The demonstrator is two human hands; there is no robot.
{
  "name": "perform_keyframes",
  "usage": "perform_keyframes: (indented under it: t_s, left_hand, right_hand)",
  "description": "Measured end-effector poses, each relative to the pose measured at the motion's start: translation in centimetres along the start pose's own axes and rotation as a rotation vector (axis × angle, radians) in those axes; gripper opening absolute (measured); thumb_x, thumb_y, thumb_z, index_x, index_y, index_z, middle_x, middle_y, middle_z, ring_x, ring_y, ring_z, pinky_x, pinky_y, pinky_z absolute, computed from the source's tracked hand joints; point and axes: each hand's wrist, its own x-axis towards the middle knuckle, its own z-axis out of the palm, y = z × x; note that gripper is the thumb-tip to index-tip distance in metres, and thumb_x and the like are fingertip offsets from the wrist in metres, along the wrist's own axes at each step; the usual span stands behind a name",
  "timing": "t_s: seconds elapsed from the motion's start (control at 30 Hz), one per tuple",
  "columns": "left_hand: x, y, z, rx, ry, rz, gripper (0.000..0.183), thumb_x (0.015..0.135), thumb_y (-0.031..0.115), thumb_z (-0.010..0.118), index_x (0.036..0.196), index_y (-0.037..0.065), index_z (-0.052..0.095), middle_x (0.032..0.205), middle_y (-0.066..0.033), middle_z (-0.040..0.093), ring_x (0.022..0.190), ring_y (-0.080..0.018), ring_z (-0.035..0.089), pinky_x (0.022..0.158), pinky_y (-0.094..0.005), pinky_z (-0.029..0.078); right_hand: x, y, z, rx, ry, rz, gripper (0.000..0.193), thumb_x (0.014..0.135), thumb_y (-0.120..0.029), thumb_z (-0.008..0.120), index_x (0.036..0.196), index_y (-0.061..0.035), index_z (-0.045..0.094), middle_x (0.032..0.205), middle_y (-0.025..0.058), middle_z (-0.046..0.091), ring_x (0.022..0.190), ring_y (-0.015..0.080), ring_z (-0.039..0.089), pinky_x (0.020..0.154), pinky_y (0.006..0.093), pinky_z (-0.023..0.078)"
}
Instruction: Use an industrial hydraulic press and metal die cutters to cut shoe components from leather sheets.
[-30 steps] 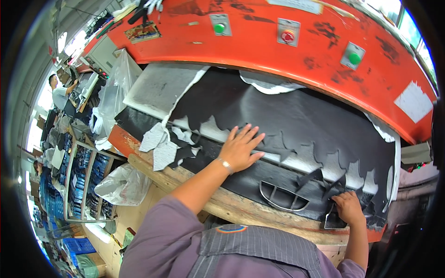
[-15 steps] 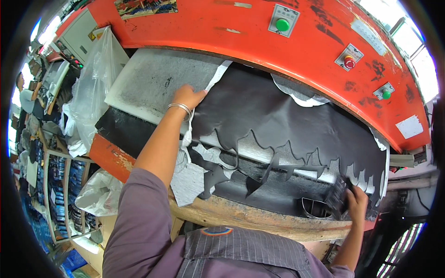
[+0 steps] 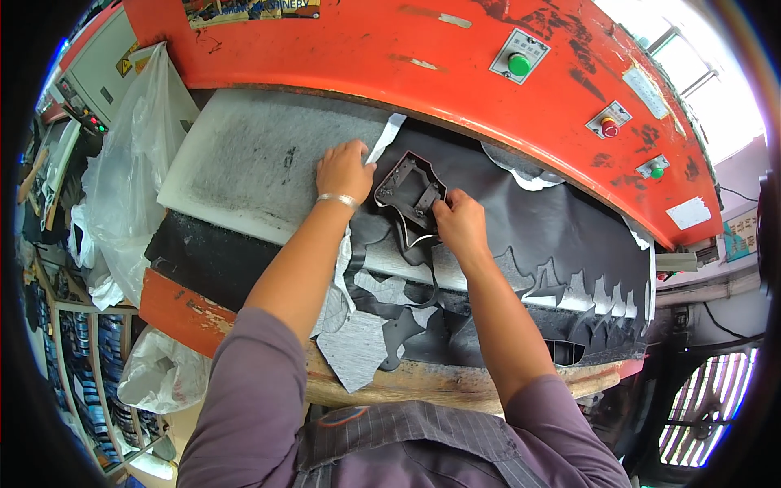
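Observation:
A dark leather sheet [image 3: 504,207] with a pale underside lies over the board, its near edge cut into scalloped points. My right hand [image 3: 462,226] grips the side wall of a cutting die [image 3: 384,192], a dark metal outline with an open middle, which is on or just over the sheet's left part. At the sheet's left edge, my left hand [image 3: 345,172] has its fingers closed on the pale, folded border. A second cutting die [image 3: 582,353] sits near the front edge, partly behind my right forearm. Ragged leather scraps [image 3: 354,351] hang at the front left.
A red machine beam [image 3: 366,57] with green buttons [image 3: 518,64] and a red knob [image 3: 609,128] spans the far side. The pale cutting board [image 3: 236,154] shows at left. Clear plastic bags [image 3: 134,171] hang left, above a rack [image 3: 98,366] of dark items. A wooden edge [image 3: 455,394] runs in front.
My right hand has carried the cutting die from the front right to the sheet's upper left, near my left hand. My left hand stays at the sheet's left edge. The view has shifted slightly.

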Motion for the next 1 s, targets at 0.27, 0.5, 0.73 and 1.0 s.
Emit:
perform_keyframes:
  t_s: [0.27, 0.5, 0.73, 1.0]
  left_hand:
    - [-9.2, -0.8, -1.4, -0.209, -0.103, 0.232, 0.057, 0.082, 0.010, 0.057, 0.135, 0.000, 0.040, 0.123, -0.0110, 0.060, 0.126, -0.0323, 0.045, 0.106, -0.0478, 0.028]
    - [-11.8, -0.7, -1.3, -0.193, -0.127, 0.248, 0.062, 0.082, 0.009, 0.054, 0.140, -0.004, 0.032, 0.126, -0.0120, 0.061, 0.132, -0.0330, 0.039, 0.111, -0.0486, 0.023]
    - [-12.0, 0.0, -1.0, -0.077, -0.086, 0.249, 0.067, 0.086, 0.011, 0.051, 0.145, -0.001, 0.024, 0.135, -0.0112, 0.054, 0.135, -0.0319, 0.035, 0.112, -0.0489, 0.019]
    - [-12.8, 0.8, -0.8, 0.029, -0.108, 0.251, 0.068, 0.086, 0.015, 0.050, 0.147, 0.000, 0.022, 0.138, -0.0112, 0.051, 0.135, -0.0315, 0.035, 0.112, -0.0483, 0.019]
  right_hand:
    - [-2.9, 2.8, -0.3, -0.079, 0.004, -0.372, 0.087, 0.073, -0.052, 0.072, 0.130, 0.0079, 0.045, 0.120, 0.0253, 0.058, 0.116, 0.0378, 0.053, 0.098, 0.0465, 0.037]
    - [-5.3, 4.5, 0.7, -0.254, -0.074, -0.463, 0.105, 0.066, -0.046, 0.080, 0.140, 0.0094, 0.029, 0.138, 0.0271, 0.043, 0.131, 0.0353, 0.041, 0.112, 0.0487, 0.021]
    - [-4.3, 5.0, 0.5, -0.246, -0.049, -0.517, 0.102, 0.068, -0.045, 0.078, 0.140, 0.0090, 0.030, 0.138, 0.0262, 0.044, 0.129, 0.0354, 0.044, 0.112, 0.0460, 0.022]
    - [-5.0, 5.6, 0.0, -0.192, -0.041, -0.492, 0.102, 0.067, -0.046, 0.078, 0.138, 0.0108, 0.032, 0.135, 0.0261, 0.047, 0.125, 0.0354, 0.047, 0.112, 0.0443, 0.023]
